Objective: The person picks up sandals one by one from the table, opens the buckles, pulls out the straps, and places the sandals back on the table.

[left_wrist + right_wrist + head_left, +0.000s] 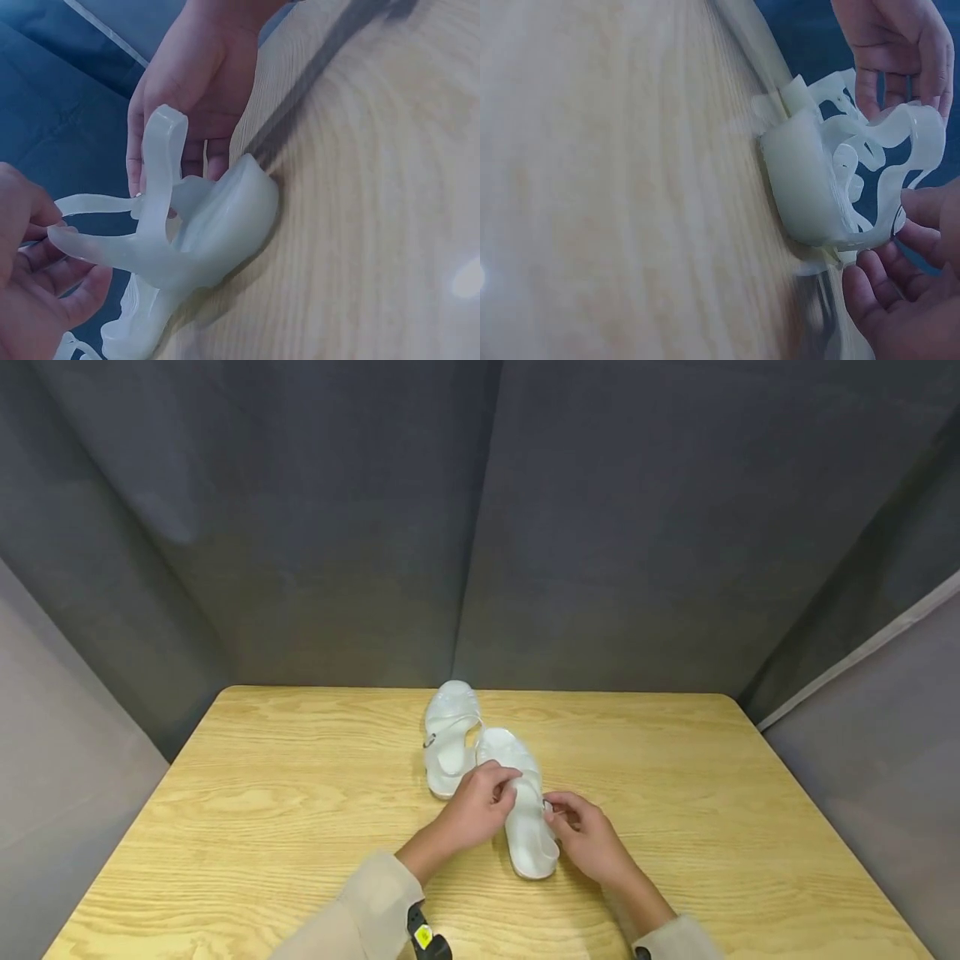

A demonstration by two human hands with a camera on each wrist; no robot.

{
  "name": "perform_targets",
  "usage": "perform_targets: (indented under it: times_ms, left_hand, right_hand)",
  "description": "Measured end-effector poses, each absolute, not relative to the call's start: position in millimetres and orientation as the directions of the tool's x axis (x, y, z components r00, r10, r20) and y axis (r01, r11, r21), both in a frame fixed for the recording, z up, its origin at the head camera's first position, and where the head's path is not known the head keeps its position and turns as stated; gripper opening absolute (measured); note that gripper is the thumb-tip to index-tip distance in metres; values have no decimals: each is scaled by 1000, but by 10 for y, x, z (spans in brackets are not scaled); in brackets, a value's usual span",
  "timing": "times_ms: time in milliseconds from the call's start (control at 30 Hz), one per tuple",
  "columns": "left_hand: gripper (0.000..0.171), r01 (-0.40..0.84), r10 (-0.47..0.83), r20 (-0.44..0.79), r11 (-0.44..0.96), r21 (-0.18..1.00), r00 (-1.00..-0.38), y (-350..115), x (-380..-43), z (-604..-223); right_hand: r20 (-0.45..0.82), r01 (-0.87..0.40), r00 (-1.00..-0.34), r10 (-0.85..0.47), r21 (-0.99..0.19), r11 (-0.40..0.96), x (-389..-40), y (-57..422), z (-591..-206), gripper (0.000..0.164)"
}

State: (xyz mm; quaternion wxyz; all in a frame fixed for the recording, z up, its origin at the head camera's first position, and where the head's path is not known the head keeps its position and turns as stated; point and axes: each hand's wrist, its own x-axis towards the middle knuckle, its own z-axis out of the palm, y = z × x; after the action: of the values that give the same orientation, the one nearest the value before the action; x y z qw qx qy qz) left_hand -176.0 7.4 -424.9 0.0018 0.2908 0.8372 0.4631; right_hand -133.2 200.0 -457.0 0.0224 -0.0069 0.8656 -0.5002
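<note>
Sandal [529,837] aslant; toe away, leftward

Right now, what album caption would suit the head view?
Left hand and right hand pinch a white sandal by its straps, another sandal beside it on a table.

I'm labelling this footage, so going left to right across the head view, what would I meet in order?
Left pale fabric panel, left beige sleeve, far white sandal, near white sandal, right hand, right beige sleeve, right pale fabric panel.
</note>
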Motion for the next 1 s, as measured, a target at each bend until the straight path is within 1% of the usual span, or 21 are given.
perform_targets:
  times_ms: [200, 567, 667, 900, 1000]
  left_hand:
    - [26, 484, 515, 261, 366, 795, -817, 5, -1626, -4259]
    - [24, 466, 524, 263, 302, 832, -810, -74, -1480, -4295]
    - [24, 450, 530, 246, 298, 842, -811, -100, -1425, -4295]
    - [23, 429, 538, 229, 282, 858, -811, -138, -1325, -4259]
    - [23, 422, 542, 220, 283, 861, -811, -153, -1278, -4243]
  right_hand:
    - [-43, 24, -999, -26, -868, 497, -1170, 1980, -4536, 27]
    - [-65, 45, -998, -25, -876, 481, -949, 1962, -4483, 30]
    - [-82, 71, -997, -2, -879, 472, -883, 1946, -4493, 30]
    - [-65, 61, -998, 10, -877, 476, -764, 1920, -4471, 29]
    - [-88, 86, -996, 18, -878, 471, -717, 1904, -4450, 29]
